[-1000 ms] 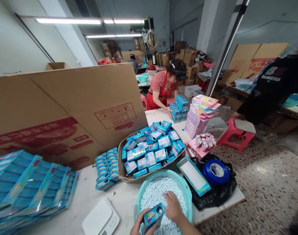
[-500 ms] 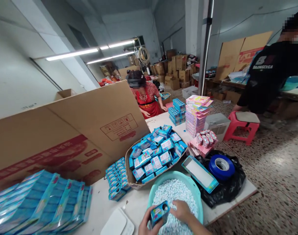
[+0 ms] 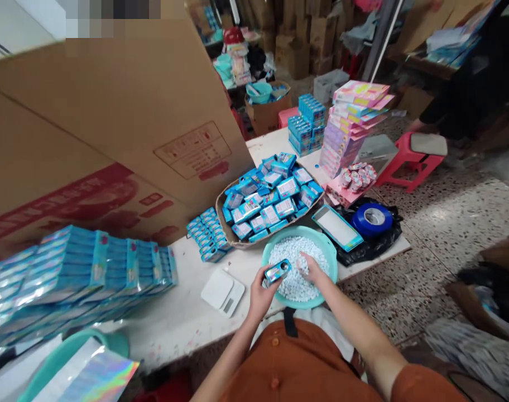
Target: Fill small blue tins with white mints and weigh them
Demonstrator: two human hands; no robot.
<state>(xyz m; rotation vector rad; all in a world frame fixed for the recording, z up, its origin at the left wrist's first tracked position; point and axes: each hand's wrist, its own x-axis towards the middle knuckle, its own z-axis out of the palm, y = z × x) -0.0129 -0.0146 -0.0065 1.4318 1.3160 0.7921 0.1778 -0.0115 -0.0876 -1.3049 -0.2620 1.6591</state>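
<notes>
Left hand [image 3: 259,298] grips blue box [image 3: 278,272], underside hidden; right hand [image 3: 312,269] in white pellets [image 3: 294,279].

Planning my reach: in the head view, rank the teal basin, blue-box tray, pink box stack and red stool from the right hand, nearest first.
From the right hand:
1. Teal basin: directly beneath it.
2. Blue-box tray: just beyond the basin.
3. Pink box stack: farther back on the table.
4. Red stool: off the table, to the right.

- One camera sits on the person's head.
- It looks forward and down, over the orange shirt [image 3: 296,363], at the left hand [image 3: 260,298] and right hand [image 3: 313,271].
- The fingers [image 3: 308,263] are close, low in the middle.
- The table [image 3: 166,326] is just past the fingers.
- The far boxes [image 3: 296,56] are high up, well past them.
</notes>
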